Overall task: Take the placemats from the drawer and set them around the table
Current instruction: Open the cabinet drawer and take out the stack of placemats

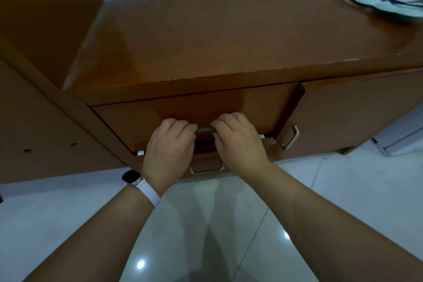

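A brown wooden sideboard (pixel 229 36) stands against the wall in front of me. My left hand (pixel 170 142), with a white-strapped watch on its wrist, and my right hand (pixel 238 137) sit side by side at the lower edge of the top drawer front (pixel 137 119). The fingers of both hands are curled over the drawer handle (pixel 204 130), of which only a short pale strip shows between them. The drawer's inside is hidden and no placemats are in view.
A lower drawer with a gold handle (pixel 206 167) lies just under my hands. To the right is a cabinet door (pixel 357 112) with a gold handle (pixel 291 137). A pale green and dark cloth item (pixel 384 3) rests on the sideboard's far right. Below is glossy white tiled floor (pixel 206 236).
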The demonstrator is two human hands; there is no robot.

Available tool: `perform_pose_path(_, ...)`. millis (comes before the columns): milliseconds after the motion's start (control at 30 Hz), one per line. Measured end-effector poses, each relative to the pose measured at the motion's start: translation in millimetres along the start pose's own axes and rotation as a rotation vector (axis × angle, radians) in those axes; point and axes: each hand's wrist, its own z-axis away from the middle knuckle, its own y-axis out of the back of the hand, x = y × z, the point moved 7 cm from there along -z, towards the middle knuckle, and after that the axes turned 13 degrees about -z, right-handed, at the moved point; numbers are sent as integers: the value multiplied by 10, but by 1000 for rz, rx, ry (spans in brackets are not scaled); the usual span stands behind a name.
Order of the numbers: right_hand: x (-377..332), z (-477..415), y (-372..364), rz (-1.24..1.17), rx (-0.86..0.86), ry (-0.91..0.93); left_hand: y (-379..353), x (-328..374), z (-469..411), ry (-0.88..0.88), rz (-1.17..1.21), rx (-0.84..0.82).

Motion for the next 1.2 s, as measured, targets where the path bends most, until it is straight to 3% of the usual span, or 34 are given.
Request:
perform_pose_path(300,-67,71,2,-19,56,34,71,67,9,-11,16,16)
perform_pose_path(700,-288,443,221,-50,-115,-48,359,239,323,-43,60,-102)
perform_pose_path(1200,-608,883,491,-31,-173,57,822,613,590,-286,-96,-175)
